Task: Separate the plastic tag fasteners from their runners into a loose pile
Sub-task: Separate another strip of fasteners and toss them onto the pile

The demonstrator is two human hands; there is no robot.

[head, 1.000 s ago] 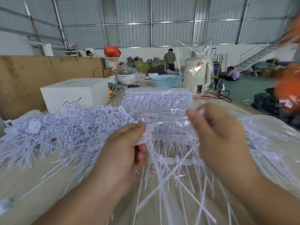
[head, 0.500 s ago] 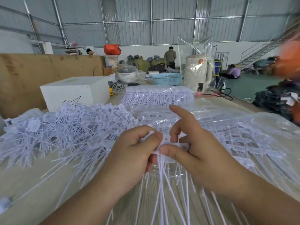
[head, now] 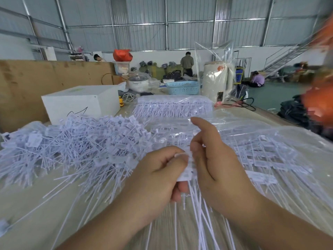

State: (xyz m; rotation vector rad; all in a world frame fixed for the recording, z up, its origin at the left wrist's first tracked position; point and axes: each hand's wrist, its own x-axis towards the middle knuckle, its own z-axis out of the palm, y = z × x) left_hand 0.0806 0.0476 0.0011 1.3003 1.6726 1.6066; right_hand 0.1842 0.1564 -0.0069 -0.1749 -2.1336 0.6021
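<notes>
1. Between our two hands, at the middle of the table (head: 27, 204), we hold a white strip of tag fasteners (head: 187, 170); our left hand (head: 155, 179) curls its fingers round the strip's left side, and our right hand (head: 214, 165) pinches its right side, index finger raised.
2. Our hands cover most of the strip, so we cannot tell where the runner ends and the tags begin; the thin stems hang down blurred below our fingers.
3. Left of our hands lies the loose pile (head: 75, 141) of separated fasteners, its left edge cut off by the frame.
4. Right of our hands, more fasteners lie under a clear plastic bag (head: 270, 141), whose glare hides their detail.
5. Farther back rests another bagged bundle (head: 173, 107) of fasteners, beside a white box (head: 79, 101) with a black scribble we cannot read.
6. Small print on the tag heads is too fine to read.
7. At the right edge, an orange shape (head: 319, 103) is too blurred to identify.
</notes>
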